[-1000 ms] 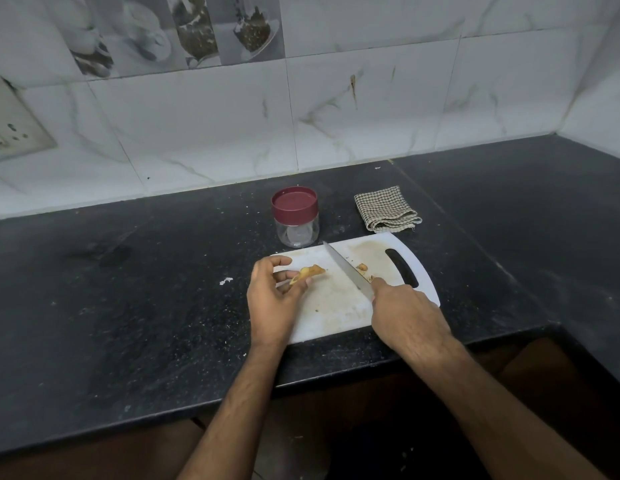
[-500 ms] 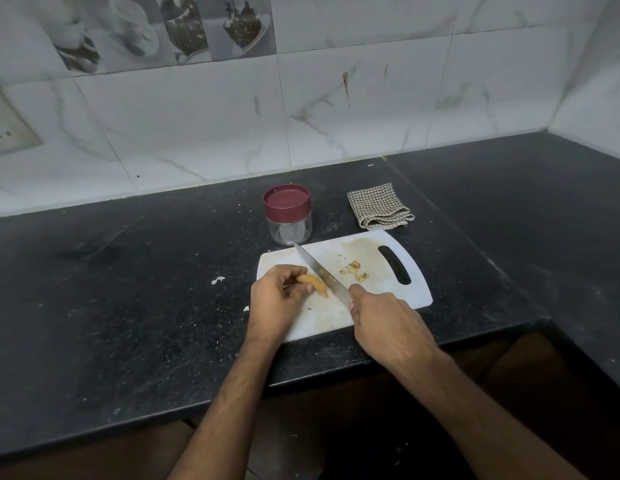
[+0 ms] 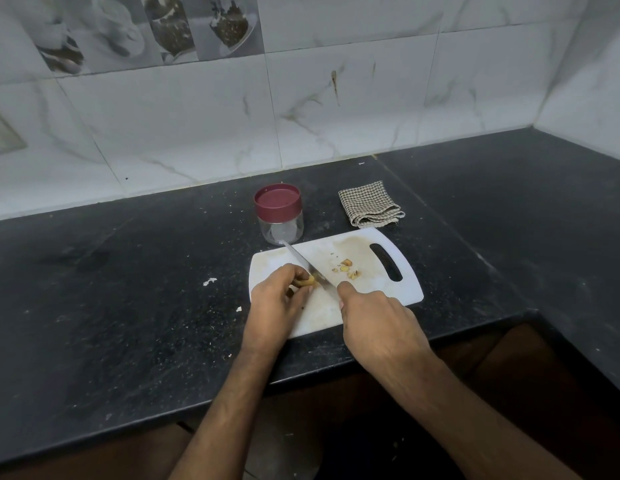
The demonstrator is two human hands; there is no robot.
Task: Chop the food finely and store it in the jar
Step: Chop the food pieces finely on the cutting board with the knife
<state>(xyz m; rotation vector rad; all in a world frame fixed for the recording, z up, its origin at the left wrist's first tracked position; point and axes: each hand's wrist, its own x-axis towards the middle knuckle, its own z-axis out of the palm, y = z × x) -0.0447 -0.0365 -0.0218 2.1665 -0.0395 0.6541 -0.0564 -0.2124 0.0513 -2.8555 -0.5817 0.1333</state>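
A white cutting board (image 3: 398,292) lies on the black counter near its front edge. My left hand (image 3: 275,304) pinches a small yellow-brown piece of food (image 3: 306,281) down on the board's left part. My right hand (image 3: 374,323) grips the handle of a knife (image 3: 306,263); its blade lies right against the food, tip pointing toward the jar. Several small cut bits (image 3: 346,268) lie in the board's middle. A clear jar with a dark red lid (image 3: 279,213) stands closed just behind the board.
A folded checked cloth (image 3: 370,204) lies behind the board's right end. White crumbs (image 3: 209,281) dot the counter left of the board. A tiled wall runs behind and the counter turns a corner at the right.
The knife has moved left from the board's middle to the food in my left hand. Cut bits now lie loose in the board's middle. My left hand has lowered the food to the board.
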